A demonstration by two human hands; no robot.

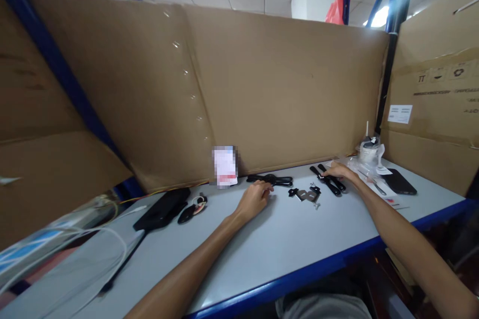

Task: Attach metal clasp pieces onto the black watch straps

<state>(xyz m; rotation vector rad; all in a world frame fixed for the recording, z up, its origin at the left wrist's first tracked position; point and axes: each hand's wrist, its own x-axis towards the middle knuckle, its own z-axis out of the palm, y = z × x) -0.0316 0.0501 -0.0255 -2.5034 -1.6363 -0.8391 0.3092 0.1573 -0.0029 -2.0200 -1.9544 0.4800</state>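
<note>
My left hand (257, 197) rests on the table with its fingers loosely bent, and nothing shows in it. Just behind its fingertips lies a black part with paired long blades, like a folded propeller (279, 180). Farther right, my right hand (339, 171) has its fingers closed on the middle of a second such part, a black folded propeller (331, 185) lying at a slant. Between the hands are a flat metal bracket (307, 196) and small black clamp-like pieces (293, 192). My right palm hides some of the second propeller.
To the left lie a black pouch-like case (162, 209), keys with a fob (191, 212), white cables and a power strip (48, 237). A blurred-out card (225, 167) leans against the cardboard wall (292, 94). A black phone (399, 181) and plastic-wrapped cup (369, 152) stand right.
</note>
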